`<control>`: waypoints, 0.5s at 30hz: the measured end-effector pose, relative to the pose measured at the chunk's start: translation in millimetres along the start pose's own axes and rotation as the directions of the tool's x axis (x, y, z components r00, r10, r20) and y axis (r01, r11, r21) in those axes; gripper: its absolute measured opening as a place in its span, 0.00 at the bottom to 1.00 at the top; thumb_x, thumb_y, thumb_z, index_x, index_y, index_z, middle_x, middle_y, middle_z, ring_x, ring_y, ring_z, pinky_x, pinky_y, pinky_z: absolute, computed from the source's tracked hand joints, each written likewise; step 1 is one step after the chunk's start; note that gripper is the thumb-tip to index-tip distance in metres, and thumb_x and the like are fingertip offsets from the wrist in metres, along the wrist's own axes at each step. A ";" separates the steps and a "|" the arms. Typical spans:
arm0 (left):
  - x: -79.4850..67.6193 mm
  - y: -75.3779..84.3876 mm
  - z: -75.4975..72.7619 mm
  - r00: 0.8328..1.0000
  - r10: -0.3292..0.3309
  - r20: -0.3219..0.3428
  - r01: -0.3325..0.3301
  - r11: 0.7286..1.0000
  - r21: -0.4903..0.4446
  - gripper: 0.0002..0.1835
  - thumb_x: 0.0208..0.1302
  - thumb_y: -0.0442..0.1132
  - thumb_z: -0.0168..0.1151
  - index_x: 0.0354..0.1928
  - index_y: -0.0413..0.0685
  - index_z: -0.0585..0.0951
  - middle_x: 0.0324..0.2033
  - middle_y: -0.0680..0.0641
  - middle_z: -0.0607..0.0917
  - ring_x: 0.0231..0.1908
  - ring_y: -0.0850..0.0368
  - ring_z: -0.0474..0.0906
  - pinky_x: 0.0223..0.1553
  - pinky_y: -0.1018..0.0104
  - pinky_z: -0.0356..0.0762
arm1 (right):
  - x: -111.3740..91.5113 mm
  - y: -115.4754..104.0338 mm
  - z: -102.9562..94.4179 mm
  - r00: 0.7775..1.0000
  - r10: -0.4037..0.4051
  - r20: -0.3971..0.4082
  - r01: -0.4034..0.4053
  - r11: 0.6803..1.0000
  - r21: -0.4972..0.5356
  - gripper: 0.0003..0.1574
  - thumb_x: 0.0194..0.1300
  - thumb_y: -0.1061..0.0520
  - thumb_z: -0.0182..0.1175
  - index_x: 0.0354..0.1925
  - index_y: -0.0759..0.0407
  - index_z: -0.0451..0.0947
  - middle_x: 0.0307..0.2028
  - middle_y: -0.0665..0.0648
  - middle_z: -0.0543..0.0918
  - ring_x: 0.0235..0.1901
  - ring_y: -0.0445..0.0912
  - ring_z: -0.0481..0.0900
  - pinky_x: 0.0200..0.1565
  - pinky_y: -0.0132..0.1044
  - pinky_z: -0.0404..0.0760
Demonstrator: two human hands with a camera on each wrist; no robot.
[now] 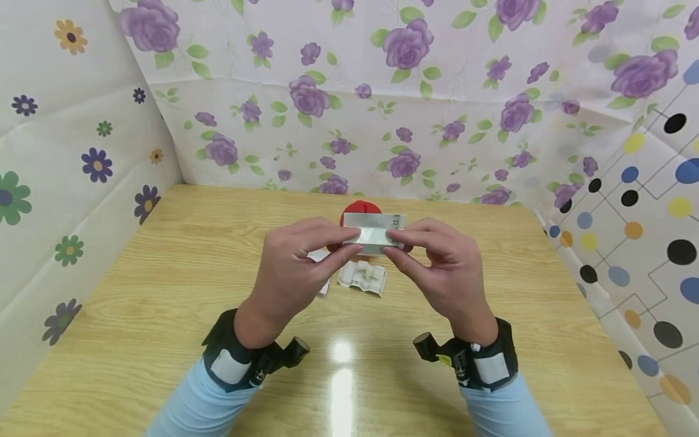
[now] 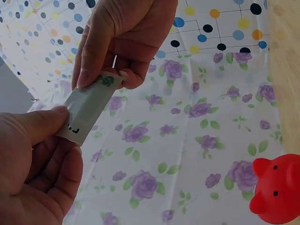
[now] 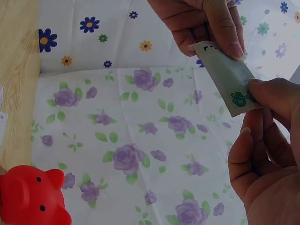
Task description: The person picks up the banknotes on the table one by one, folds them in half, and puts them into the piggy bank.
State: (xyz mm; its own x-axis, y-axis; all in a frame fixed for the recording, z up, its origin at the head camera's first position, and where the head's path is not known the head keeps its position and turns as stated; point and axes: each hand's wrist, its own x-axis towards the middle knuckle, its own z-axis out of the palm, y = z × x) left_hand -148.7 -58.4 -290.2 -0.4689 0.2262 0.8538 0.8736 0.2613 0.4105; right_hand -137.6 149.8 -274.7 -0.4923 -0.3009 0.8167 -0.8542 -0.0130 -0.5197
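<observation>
Both hands hold a folded pale green banknote (image 1: 374, 221) up above the table, stretched between them. My left hand (image 1: 292, 264) pinches its left end between thumb and fingers. At the opposite end, my right hand (image 1: 448, 267) pinches it the same way. A printed green 50 shows on the note (image 3: 229, 79) near the right thumb in the right wrist view. Behind the note stands a red piggy bank (image 1: 361, 207) with a slot in its top, partly hidden by note and hands. Its snout side shows in the left wrist view, where the piggy bank (image 2: 279, 190) sits lower right.
Below the hands, a crumpled pale slip of paper (image 1: 355, 278) lies on the wooden table (image 1: 218, 243). Beside it is another white paper (image 1: 323, 287), mostly covered by the left hand. Flower-printed cloth (image 1: 360, 121) hangs behind the table, with patterned cloths at both sides.
</observation>
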 end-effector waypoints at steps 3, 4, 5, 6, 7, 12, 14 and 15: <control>0.2 0.2 0.2 1.000 0.005 0.003 -0.005 1.000 0.013 0.12 0.48 0.31 0.73 0.37 0.42 0.85 0.32 0.53 0.83 0.28 0.67 0.73 0.19 0.73 0.72 | 0.0 0.0 -0.9 1.000 -0.002 0.001 0.002 0.998 -0.063 0.14 0.50 0.77 0.65 0.38 0.73 0.80 0.32 0.65 0.79 0.30 0.50 0.75 0.30 0.28 0.75; 0.3 0.1 0.3 1.000 0.006 0.002 -0.006 1.000 0.015 0.11 0.48 0.31 0.73 0.37 0.42 0.86 0.31 0.53 0.82 0.28 0.67 0.72 0.19 0.73 0.72 | -0.1 0.1 -1.2 1.000 0.000 0.000 0.000 0.997 -0.082 0.14 0.49 0.77 0.65 0.38 0.73 0.81 0.32 0.64 0.79 0.30 0.50 0.75 0.28 0.27 0.74; 0.4 0.0 0.5 1.000 0.007 0.002 -0.007 1.000 0.016 0.11 0.48 0.30 0.73 0.36 0.42 0.86 0.31 0.53 0.82 0.27 0.67 0.72 0.19 0.73 0.72 | -0.2 0.3 -1.4 1.000 0.001 -0.001 -0.002 0.995 -0.101 0.14 0.48 0.77 0.65 0.37 0.72 0.81 0.31 0.63 0.79 0.30 0.50 0.75 0.26 0.27 0.72; 0.5 -0.1 0.6 1.000 0.007 0.001 -0.007 1.000 0.016 0.10 0.48 0.30 0.73 0.36 0.42 0.86 0.31 0.53 0.82 0.27 0.67 0.72 0.19 0.73 0.72 | -0.4 0.4 -1.7 1.000 0.004 -0.003 -0.004 0.993 -0.118 0.14 0.48 0.77 0.66 0.37 0.71 0.81 0.31 0.62 0.79 0.29 0.49 0.74 0.24 0.26 0.69; 0.6 -0.2 0.8 1.000 0.007 0.000 -0.007 1.000 0.017 0.10 0.48 0.30 0.73 0.35 0.42 0.86 0.31 0.54 0.82 0.27 0.67 0.72 0.19 0.73 0.71 | -0.5 0.5 -1.9 1.000 0.007 -0.005 -0.008 0.992 -0.126 0.14 0.48 0.77 0.66 0.36 0.71 0.82 0.31 0.61 0.79 0.29 0.49 0.74 0.23 0.27 0.67; 0.9 0.2 1.2 1.000 0.001 -0.009 -0.001 1.000 0.007 0.08 0.48 0.30 0.73 0.33 0.43 0.86 0.29 0.54 0.80 0.26 0.67 0.71 0.21 0.74 0.70 | -0.8 1.6 -2.3 1.000 0.021 -0.006 -0.021 0.995 -0.098 0.11 0.49 0.76 0.66 0.35 0.71 0.82 0.30 0.61 0.78 0.28 0.48 0.72 0.22 0.27 0.66; 0.9 0.7 1.2 1.000 -0.003 -0.012 0.003 1.000 0.003 0.09 0.47 0.29 0.73 0.33 0.42 0.86 0.29 0.54 0.78 0.25 0.66 0.69 0.21 0.74 0.67 | -0.9 2.1 -2.3 1.000 0.021 -0.010 -0.022 0.996 -0.083 0.10 0.50 0.76 0.66 0.34 0.71 0.81 0.30 0.61 0.77 0.28 0.48 0.71 0.22 0.26 0.65; 1.0 1.0 1.2 1.000 -0.003 -0.014 0.003 1.000 0.003 0.09 0.46 0.29 0.73 0.33 0.42 0.86 0.29 0.54 0.78 0.25 0.66 0.68 0.21 0.74 0.67 | -1.0 2.2 -2.3 1.000 0.021 -0.013 -0.022 0.997 -0.075 0.09 0.51 0.75 0.66 0.34 0.71 0.81 0.30 0.61 0.76 0.28 0.48 0.70 0.22 0.26 0.65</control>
State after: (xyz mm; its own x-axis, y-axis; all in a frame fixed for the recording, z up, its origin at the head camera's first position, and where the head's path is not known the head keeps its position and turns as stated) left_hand -148.5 -56.7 -289.3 -0.4696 0.2122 0.8570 0.8718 0.2644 0.4123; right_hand -139.4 152.3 -276.0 -0.5125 -0.2891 0.8085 -0.8532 0.0655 -0.5174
